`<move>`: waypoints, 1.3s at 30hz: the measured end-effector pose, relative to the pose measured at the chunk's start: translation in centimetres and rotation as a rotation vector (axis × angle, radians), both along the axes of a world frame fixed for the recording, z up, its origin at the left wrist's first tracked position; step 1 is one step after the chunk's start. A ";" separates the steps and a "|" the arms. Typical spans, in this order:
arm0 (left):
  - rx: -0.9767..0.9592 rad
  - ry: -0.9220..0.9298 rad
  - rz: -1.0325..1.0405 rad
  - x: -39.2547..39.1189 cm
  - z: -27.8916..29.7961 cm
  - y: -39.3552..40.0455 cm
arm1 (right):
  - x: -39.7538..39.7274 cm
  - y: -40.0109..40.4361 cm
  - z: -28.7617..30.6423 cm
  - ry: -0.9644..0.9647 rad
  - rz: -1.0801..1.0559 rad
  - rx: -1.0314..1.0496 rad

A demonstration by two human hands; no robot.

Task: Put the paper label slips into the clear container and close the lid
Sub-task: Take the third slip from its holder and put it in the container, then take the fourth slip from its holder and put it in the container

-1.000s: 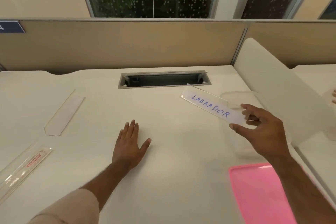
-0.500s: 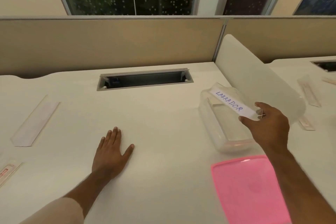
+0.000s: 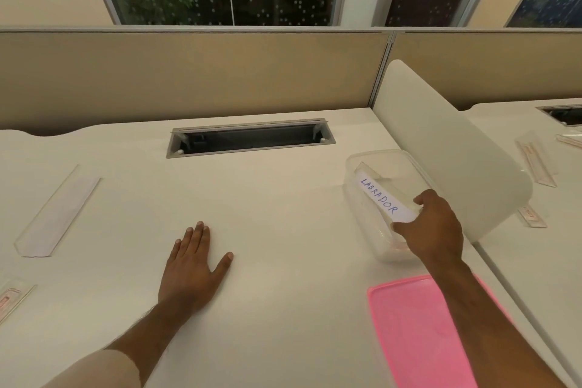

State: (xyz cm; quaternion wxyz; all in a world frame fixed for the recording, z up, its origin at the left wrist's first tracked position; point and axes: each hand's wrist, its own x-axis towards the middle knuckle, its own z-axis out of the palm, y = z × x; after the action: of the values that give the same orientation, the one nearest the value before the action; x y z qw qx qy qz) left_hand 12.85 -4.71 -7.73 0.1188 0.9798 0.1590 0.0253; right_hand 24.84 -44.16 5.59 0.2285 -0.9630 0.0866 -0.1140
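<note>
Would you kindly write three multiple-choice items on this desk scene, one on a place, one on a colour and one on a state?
1. Where is the LABRADOR slip?
A. flat beside the left hand
B. in the right hand, at the clear container
C. on the lid

2. What colour is the lid?
A. pink
B. blue
C. green

3. How is the left hand?
A. gripping a slip
B. clenched in a fist
C. flat on the desk, fingers straight

Answers: 1 B, the fingers pinch its near end over the open container. 2 A, it lies pink on the desk nearer the person than the container. 3 C, palm down, holding nothing.
</note>
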 end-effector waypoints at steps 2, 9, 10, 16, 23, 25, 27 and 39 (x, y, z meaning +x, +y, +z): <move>0.003 -0.002 0.000 0.0 0.0 0.0 | 0.3 0.3 -0.1 0.082 -0.003 -0.002; -0.004 -0.004 -0.001 0.1 -0.1 0.0 | 1.0 0.7 -0.5 0.304 0.036 -0.064; -0.004 -0.005 -0.002 0.1 -0.1 0.0 | 1.0 0.7 -0.5 0.312 0.038 -0.072; -0.010 -0.005 -0.002 0.0 -0.1 0.0 | 1.2 0.8 -0.5 0.368 0.048 -0.091; -0.091 0.001 -0.021 -0.2 0.7 0.1 | 0.5 1.2 -0.4 0.253 0.034 -0.084; -0.126 -0.023 -0.020 -0.7 1.1 0.4 | -0.1 2.0 0.1 0.141 0.022 -0.088; -0.139 -0.054 -0.014 -1.7 1.6 1.1 | -0.7 3.3 0.7 -0.024 0.043 -0.082; -0.063 -0.172 0.147 -11.3 5.5 12.3 | -5.7 20.5 0.6 -0.224 0.534 0.141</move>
State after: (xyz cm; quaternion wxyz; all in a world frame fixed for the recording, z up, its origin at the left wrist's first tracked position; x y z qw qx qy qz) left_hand 1.51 7.58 -2.26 0.1605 0.9555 0.2202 0.1127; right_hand 19.11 -23.64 6.19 0.3248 -0.9149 -0.1880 -0.1490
